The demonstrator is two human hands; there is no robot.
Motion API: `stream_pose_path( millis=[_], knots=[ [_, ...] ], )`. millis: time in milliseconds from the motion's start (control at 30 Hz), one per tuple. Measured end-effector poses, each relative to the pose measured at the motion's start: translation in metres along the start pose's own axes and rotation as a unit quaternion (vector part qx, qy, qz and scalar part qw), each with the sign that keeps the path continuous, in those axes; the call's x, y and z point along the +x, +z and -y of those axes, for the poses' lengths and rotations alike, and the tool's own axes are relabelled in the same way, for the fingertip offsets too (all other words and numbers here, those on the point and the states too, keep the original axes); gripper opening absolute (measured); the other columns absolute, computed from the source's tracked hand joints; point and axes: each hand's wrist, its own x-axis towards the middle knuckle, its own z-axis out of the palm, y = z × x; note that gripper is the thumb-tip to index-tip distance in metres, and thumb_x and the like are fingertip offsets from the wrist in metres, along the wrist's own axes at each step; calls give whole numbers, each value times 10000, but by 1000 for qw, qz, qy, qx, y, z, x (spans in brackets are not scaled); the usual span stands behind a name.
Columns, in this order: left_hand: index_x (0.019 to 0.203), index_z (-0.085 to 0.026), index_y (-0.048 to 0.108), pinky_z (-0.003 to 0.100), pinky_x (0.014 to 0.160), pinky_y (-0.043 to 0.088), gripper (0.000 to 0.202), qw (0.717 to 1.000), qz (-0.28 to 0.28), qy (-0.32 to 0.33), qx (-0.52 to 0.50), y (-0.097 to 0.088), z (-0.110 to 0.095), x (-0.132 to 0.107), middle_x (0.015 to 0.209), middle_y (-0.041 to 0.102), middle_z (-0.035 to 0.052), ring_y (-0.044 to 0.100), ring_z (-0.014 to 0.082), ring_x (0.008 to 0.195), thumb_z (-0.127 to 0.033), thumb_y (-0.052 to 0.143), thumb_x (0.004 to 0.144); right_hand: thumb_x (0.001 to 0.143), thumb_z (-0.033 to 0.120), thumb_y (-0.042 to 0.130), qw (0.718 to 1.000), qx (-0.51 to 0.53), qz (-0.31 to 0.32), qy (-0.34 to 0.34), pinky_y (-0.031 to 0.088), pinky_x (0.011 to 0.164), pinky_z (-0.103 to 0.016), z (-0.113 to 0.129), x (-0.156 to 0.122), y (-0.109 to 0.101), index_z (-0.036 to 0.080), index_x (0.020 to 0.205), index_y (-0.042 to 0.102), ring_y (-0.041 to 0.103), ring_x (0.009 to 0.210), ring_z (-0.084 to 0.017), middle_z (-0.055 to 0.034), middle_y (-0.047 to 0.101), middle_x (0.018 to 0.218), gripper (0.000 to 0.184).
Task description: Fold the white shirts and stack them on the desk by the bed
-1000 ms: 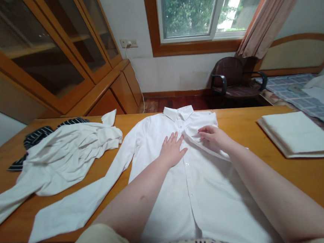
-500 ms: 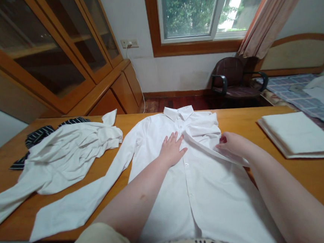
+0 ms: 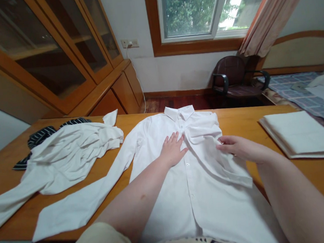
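Observation:
A white button-up shirt [image 3: 201, 193] lies face up on the wooden table [image 3: 309, 177], collar pointing away from me. My left hand [image 3: 172, 150] rests flat and open on its chest, just left of the button line. My right hand [image 3: 237, 147] touches the right sleeve [image 3: 224, 165], which is folded in over the body of the shirt; the fingers are loosely bent on the cloth. The shirt's left sleeve [image 3: 84, 202] stretches out across the table toward the near left edge.
A crumpled white shirt [image 3: 66, 155] lies on the left over a dark striped garment [image 3: 37, 137]. A folded white stack [image 3: 300, 133] sits at the right. Behind the table are a wooden cabinet [image 3: 47, 59], a dark armchair [image 3: 234, 80] and a bed [image 3: 311, 91].
My right hand has slid from the shirt's chest out to the right along the folded sleeve, and the sleeve now lies flatter with its cuff lower. My left hand has stayed put.

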Motion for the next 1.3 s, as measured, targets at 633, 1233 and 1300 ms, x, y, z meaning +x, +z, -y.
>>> stream_pose_path(
  millis=[633, 1233, 1300],
  knots=[
    [1465, -173, 316, 443, 1143, 163, 541, 999, 19, 10, 40, 0, 5, 9, 1566, 211, 86, 190, 236, 1431, -331, 279, 950, 783, 473, 550, 898, -158, -388, -132, 457, 830, -385, -57, 55, 22, 162, 1142, 532, 577, 985, -263, -148, 603, 1100, 476],
    [1460, -155, 320, 458, 1144, 152, 540, 1000, 0, 23, 1, -2, 15, 57, 1548, 257, 107, 217, 245, 1423, -270, 295, 933, 838, 475, 492, 900, -293, -319, -45, 401, 958, -404, -52, 105, 7, 115, 1469, 230, 535, 1165, -315, -176, 522, 1344, 772],
    [1439, -165, 357, 468, 1146, 150, 532, 999, -11, 25, -27, -3, 18, 63, 1540, 281, 102, 232, 258, 1418, -292, 342, 922, 849, 471, 472, 896, -306, -318, -47, 396, 960, -405, -50, 107, 7, 93, 1468, 233, 530, 1167, -322, -190, 517, 1347, 763]
  ],
)
